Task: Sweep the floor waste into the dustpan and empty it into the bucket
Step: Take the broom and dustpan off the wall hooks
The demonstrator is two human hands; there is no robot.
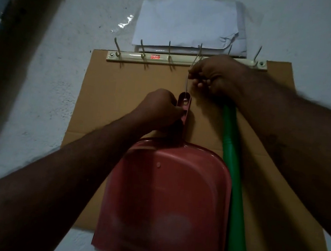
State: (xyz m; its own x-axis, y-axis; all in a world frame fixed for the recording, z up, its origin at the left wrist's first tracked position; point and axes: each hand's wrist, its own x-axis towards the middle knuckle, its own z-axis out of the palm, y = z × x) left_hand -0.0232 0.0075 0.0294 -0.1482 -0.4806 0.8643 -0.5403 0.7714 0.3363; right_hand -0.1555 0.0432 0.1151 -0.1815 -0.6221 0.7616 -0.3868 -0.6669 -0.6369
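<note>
Head view, dim light: red dustpan (168, 198) hangs flat vs. a cardboard sheet (113, 90) on the wall, centre to lower centre of frame. Pan end is down and handle (184, 115) up, so its long axis runs approx. vertical in the picture. L hand (160, 108) comes in from lower left w/ fingers curled round the handle just below its hang-hole. R hand (213, 75) sits higher, right of centre, fingers bunched & pinching the thin wire loop (187, 82) that runs from the hang-hole up to a hook (198, 52) on the cream hook rail (131, 56). So the loop lies straight above the L hand, and the R hand is nearer the hook. Prob. the loop must go up & off the hook tip while the L hand takes the pan's weight. Green broom stick (231, 153) slants just right of the pan, its top hidden under the R hand; can't tell if that hand holds it too. Bucket & floor waste not in view.
</note>
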